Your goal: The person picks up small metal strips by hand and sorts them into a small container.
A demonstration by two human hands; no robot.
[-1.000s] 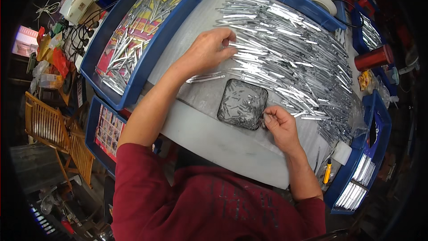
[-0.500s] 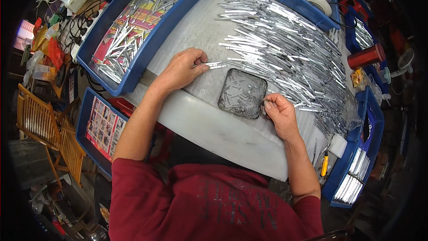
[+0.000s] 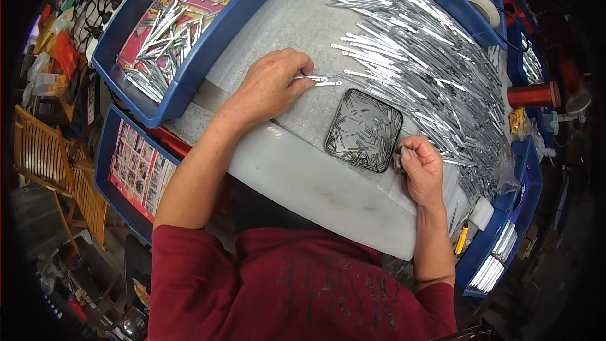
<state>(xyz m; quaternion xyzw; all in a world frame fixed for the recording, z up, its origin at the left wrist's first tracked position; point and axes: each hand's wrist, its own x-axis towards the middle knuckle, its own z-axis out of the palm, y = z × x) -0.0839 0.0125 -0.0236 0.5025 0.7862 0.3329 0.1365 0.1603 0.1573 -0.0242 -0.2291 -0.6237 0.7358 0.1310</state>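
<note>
Thin silver metal strips (image 3: pixel 327 81) stick out from the closed fingers of my left hand (image 3: pixel 273 83), their holed ends pointing right. A square black-rimmed tray (image 3: pixel 327 131) lies right of that hand and holds many small dark metal pins (image 3: pixel 369 127). Beside the tray's right edge, my right hand (image 3: pixel 421 165) is closed in a pinch, thumb against forefinger. Something small and dark shows at its fingertips, too small to name. A broad heap of similar metal strips (image 3: pixel 416 57) spreads behind the tray and to its right.
At the left, a blue bin (image 3: pixel 177 82) contains loose strips over printed paper. Another blue tray (image 3: pixel 104 170) sits below it. To the right are a yellow-handled tool (image 3: pixel 462 240), a white block (image 3: pixel 481 215), a red cylinder (image 3: pixel 534 95) and a blue bin of stacked strips (image 3: pixel 473 281).
The view has shifted, so the table's things appear farther right or higher. My left hand still holds the strips, and my right hand is still pinched beside the pin tray.
</note>
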